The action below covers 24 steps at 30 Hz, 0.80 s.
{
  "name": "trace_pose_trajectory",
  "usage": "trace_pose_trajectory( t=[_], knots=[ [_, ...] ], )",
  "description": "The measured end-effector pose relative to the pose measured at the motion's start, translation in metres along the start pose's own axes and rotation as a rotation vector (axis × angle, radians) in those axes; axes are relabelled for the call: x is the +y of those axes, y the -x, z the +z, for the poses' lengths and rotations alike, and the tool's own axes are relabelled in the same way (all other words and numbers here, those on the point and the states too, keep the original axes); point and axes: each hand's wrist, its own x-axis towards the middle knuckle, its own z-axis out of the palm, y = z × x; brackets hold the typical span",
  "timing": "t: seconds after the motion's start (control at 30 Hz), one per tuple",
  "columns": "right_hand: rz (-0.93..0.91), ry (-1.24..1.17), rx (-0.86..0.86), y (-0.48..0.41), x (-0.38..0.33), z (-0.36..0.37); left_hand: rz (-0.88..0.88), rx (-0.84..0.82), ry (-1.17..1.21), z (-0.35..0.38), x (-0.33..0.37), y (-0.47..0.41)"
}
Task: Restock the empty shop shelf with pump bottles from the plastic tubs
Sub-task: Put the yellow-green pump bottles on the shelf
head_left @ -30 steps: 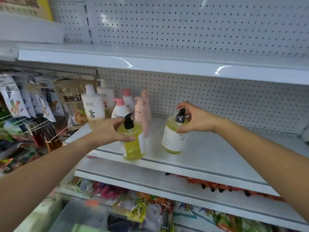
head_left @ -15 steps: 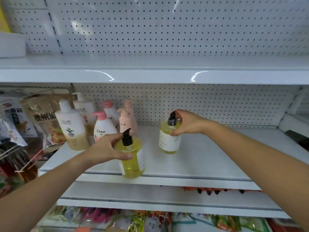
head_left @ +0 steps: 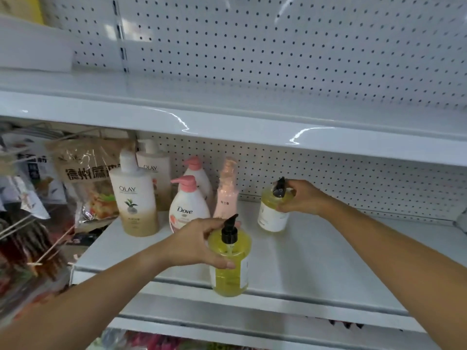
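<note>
Left grip (head_left: pixel 197 246) still clasped the yellow bottle (head_left: pixel 231 271) at the shelf (head_left: pixel 316 253) lip before the Dove bottle (head_left: pixel 188 210); right grip (head_left: pixel 303 198), curled round the labelled bottle (head_left: pixel 271 218), had moved it rearward, right of the Dove bottle; release pending.

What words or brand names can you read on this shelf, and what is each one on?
"OLAY": front white and tan bottle.
"OLAY": rear white bottle.
"Dove": white bottle with pink pump.
"德州", rest unclear: brown snack bag.
Too blurred to read: labels on pink bottle, near yellow bottle, far yellow bottle.
</note>
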Motion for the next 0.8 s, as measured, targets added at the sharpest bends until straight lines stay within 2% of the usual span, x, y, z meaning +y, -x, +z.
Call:
trace_pose_trajectory(
  t=[0.37, 0.8],
  knots=[
    [-0.013, 0.042, -0.089, -0.055, 0.008, 0.020, -0.034, -0.012, -0.058, -0.008, -0.007, 0.000],
    [-0.008, 0.038, -0.108, -0.084, 0.023, 0.026, -0.054, -0.011, -0.081, 0.002, -0.001, -0.007]
  ],
)
